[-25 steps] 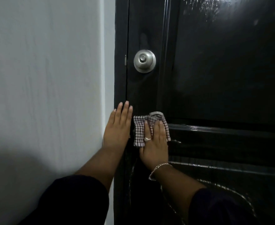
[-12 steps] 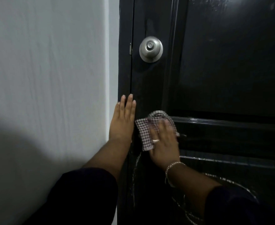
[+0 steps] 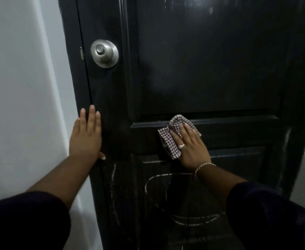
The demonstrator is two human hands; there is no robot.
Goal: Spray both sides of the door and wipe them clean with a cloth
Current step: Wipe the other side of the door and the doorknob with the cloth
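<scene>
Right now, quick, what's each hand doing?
Left hand: open, fingers straight, flat against the door edge, holding nothing.
Right hand: open, fingers straight, pressing the cloth against the door.

Door [image 3: 211, 69] upper panel is lying open to a hand from 12 to 2 o'clock of the cloth [image 3: 171, 139]. Knob [image 3: 105, 53] is sticking out at 10 o'clock. Raised rail [image 3: 229, 121] is crossing at 3 o'clock. Left hand [image 3: 86, 136] is blocking the door edge at 9 o'clock; wall [image 3: 22, 87] is closing off beyond it.
</scene>
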